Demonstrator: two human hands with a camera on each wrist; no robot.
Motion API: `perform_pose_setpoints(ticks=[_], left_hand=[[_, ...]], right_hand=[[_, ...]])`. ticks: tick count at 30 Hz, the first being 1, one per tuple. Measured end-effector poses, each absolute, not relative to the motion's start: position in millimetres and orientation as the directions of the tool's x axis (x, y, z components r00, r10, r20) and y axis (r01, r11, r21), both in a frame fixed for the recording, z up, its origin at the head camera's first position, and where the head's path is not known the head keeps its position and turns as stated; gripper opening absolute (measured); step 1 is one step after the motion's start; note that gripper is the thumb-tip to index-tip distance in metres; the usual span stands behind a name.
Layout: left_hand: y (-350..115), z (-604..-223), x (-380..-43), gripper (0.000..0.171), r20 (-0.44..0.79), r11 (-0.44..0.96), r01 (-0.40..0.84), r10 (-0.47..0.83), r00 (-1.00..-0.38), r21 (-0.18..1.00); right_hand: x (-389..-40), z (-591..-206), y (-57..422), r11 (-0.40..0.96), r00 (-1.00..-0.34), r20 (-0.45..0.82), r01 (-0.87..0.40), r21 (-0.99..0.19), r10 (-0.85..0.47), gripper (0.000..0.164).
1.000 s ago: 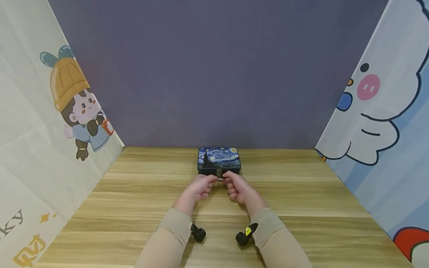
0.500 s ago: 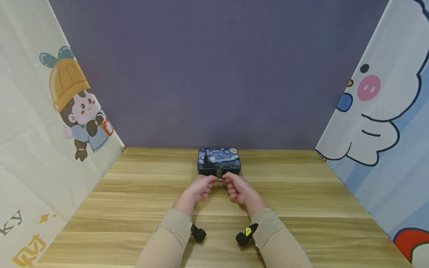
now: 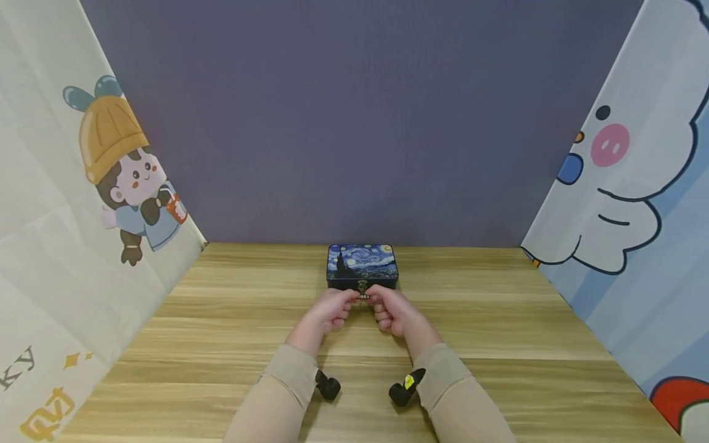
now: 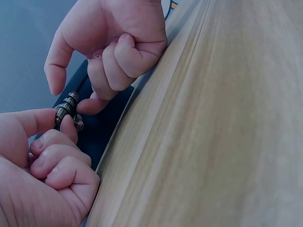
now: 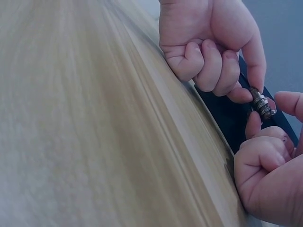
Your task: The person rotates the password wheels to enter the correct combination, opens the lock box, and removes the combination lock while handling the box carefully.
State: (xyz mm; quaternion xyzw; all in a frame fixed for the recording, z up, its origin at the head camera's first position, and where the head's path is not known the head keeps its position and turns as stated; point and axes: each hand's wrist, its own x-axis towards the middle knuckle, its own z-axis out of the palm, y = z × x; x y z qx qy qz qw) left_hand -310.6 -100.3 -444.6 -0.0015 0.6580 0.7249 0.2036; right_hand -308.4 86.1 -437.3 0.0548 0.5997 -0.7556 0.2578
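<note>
A small tin box point(image 3: 362, 261) with a swirling blue night-sky painting on its lid stands shut at the back of the table. On its front is a brass-coloured clasp point(image 3: 362, 285), from which a small combination padlock point(image 5: 262, 105) hangs. My left hand point(image 3: 330, 307) pinches one end of the padlock between thumb and index finger. Around the dials at the other end curl the thumb and index finger of my right hand point(image 3: 394, 311); a small gap shows beside the index fingertip. The other fingers of both hands are folded in. The digits are too small to read.
The wooden table point(image 3: 471, 332) extends to both sides and in front of the box. A dark grey panel point(image 3: 360, 123) rises right behind it. Printed cartoon sheets flank the table on the left point(image 3: 44, 184) and right point(image 3: 664, 246).
Both hands and the box stay where they were. Only the right thumb and index finger shift very slightly at the padlock.
</note>
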Motion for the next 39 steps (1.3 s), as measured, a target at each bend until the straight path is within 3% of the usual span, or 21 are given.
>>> perform_pose_setpoints(ticks=[39], left_hand=[[-99.9,-444.9,-308.8,0.034,-0.281,-0.027,-0.302,0.288,-0.915,0.953]], right_hand=[[-307.0,-436.5,79.1,-0.109,-0.876,-0.405,0.444,-0.889,-0.262,0.018]])
